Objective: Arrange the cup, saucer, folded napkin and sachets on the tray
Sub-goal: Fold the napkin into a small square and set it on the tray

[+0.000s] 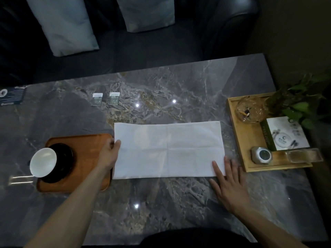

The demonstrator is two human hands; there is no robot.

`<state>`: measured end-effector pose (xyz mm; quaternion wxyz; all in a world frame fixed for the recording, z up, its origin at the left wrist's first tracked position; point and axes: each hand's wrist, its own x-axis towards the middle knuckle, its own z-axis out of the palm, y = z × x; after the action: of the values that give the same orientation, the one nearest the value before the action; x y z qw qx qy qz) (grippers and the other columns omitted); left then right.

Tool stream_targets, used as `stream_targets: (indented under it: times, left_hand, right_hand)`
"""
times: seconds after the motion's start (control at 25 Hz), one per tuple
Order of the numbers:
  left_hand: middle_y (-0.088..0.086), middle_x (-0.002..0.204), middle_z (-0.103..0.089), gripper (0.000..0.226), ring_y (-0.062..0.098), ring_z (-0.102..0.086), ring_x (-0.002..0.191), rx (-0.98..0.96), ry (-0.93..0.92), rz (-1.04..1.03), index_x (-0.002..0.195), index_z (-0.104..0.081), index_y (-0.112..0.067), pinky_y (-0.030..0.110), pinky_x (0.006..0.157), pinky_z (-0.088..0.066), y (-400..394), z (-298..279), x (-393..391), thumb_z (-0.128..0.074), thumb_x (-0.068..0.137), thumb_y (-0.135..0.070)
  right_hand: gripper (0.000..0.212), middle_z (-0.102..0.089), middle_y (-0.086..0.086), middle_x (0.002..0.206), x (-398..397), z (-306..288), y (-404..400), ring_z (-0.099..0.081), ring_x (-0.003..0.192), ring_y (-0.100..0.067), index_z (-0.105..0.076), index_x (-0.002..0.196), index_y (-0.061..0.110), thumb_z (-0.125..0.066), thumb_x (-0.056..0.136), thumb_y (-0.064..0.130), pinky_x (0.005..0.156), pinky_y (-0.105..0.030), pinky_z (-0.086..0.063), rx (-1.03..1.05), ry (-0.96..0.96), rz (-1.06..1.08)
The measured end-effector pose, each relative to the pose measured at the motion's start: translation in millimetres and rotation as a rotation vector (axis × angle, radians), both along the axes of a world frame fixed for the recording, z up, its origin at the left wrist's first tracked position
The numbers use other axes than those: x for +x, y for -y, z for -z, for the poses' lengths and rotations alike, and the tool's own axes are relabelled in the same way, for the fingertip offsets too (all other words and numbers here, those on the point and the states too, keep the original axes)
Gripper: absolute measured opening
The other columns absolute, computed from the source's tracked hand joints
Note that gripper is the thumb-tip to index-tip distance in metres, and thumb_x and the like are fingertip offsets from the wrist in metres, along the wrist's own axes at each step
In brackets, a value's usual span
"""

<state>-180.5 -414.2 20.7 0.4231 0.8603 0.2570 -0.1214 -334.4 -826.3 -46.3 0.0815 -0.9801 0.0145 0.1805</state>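
Pinching napkin [168, 149] edge at 9 o'clock, left hand [109, 154]; right hand [227, 181] flat, fingers spread, pressing 4 o'clock corner; tray [86, 149] touching napkin's left edge.

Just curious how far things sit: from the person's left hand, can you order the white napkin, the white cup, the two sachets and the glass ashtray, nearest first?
From the left hand:
1. Napkin, touching it, centre.
2. Cup, on the saucer, left.
3. Sachets, far side of the table.
4. Ashtray, far right.

A white napkin [168, 149] is lying on the grey, veined marble table [161, 203], a white cup [43, 161] is sitting on a black saucer [62, 158], and the tray [86, 153] is showing orange-brown wood.
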Motion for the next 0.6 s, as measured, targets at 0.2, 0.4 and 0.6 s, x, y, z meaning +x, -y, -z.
stream_targets:
  times: [0.2, 0.4, 0.6]
  left_hand:
    - [-0.006, 0.085, -0.061, 0.022, 0.015, -0.057, 0.076, 0.197, 0.082, 0.022, 0.097, -0.052, -0.023, 0.037, 0.069, -0.043, -19.1, -26.9, 2.5, -0.047, 0.097, -0.045]
    - [-0.013, 0.088, -0.062, 0.020, 0.006, -0.058, 0.080, 0.175, 0.134, 0.059, 0.097, -0.051, -0.029, 0.027, 0.061, -0.041, -22.4, -61.8, 5.1, -0.048, 0.096, -0.049]
    - [-0.011, 0.090, -0.067, 0.008, -0.005, -0.064, 0.076, -0.012, 0.154, 0.155, 0.089, -0.057, -0.036, 0.021, 0.060, -0.047, 22.6, -85.4, 8.8, -0.056, 0.095, -0.041]
  right_hand:
    - [0.067, 0.002, -0.012, 0.165, 2.2, 0.6, -22.6, 0.008, 0.151, -0.034, -0.005, 0.156, 0.031, -0.017, 0.097, 0.060, 0.117, -0.059, 0.002, 0.026, 0.007, -0.069]
    - [0.070, -0.012, -0.006, 0.165, 7.2, 1.2, -42.1, 0.000, 0.151, -0.033, -0.011, 0.156, 0.028, -0.026, 0.095, 0.060, 0.115, -0.064, -0.005, 0.045, 0.021, -0.161]
    - [0.085, -0.008, -0.007, 0.165, 3.6, 5.1, -19.7, -0.002, 0.151, -0.032, -0.011, 0.157, 0.020, -0.031, 0.091, 0.070, 0.119, -0.060, -0.004, 0.031, 0.048, -0.093]
